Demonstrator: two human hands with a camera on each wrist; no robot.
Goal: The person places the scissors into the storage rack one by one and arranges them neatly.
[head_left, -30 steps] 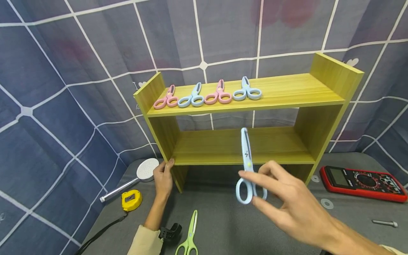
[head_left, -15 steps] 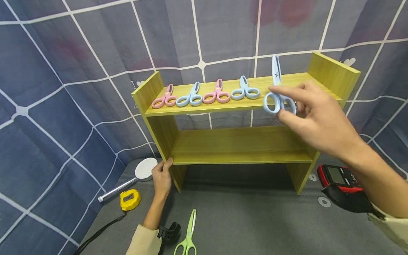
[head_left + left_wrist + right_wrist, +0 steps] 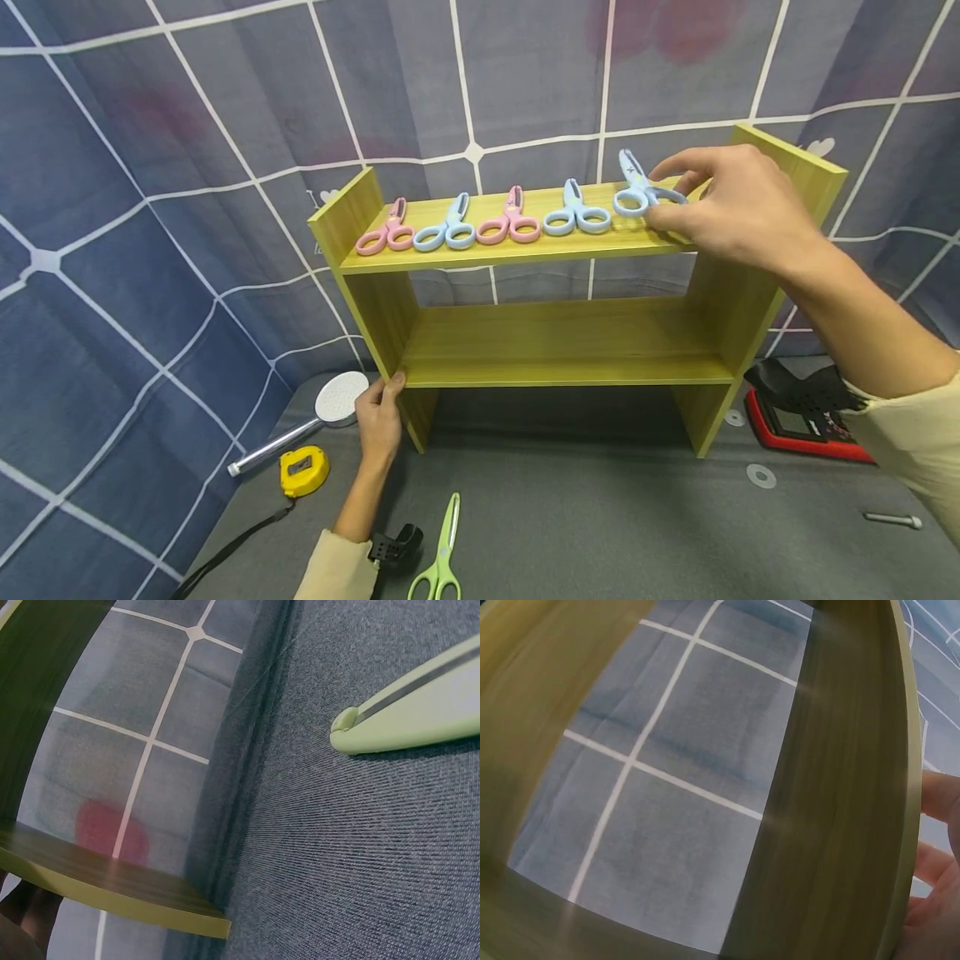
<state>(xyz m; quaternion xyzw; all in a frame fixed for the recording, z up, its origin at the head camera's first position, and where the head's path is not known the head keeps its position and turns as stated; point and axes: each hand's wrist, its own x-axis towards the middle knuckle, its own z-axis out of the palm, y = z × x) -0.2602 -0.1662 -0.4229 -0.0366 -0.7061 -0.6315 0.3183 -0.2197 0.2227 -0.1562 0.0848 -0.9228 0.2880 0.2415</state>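
Observation:
My right hand (image 3: 742,204) pinches light blue scissors (image 3: 635,177) by a handle loop, low over the right part of the top board of a wooden shelf (image 3: 562,337); whether they touch it I cannot tell. To their left on that board lie pink scissors (image 3: 392,225), blue scissors (image 3: 454,221), a second pink pair (image 3: 514,215) and another blue pair (image 3: 573,207), blades pointing back. My left hand (image 3: 379,421) grips the front edge of the shelf's left side panel. Only fingers of the right hand (image 3: 937,877) show in the right wrist view; the scissors are hidden there.
Green scissors (image 3: 446,550) lie on the grey cloth in front. Left of the shelf are a shower head (image 3: 341,398) and a yellow tape measure (image 3: 303,471). A red multimeter (image 3: 787,429), partly behind the right arm, washers (image 3: 761,476) and a bolt (image 3: 892,519) lie right.
My right hand has carried the blue scissors up from in front of the middle board to the top board, then back and lower over it. The left hand keeps its grip on the side panel.

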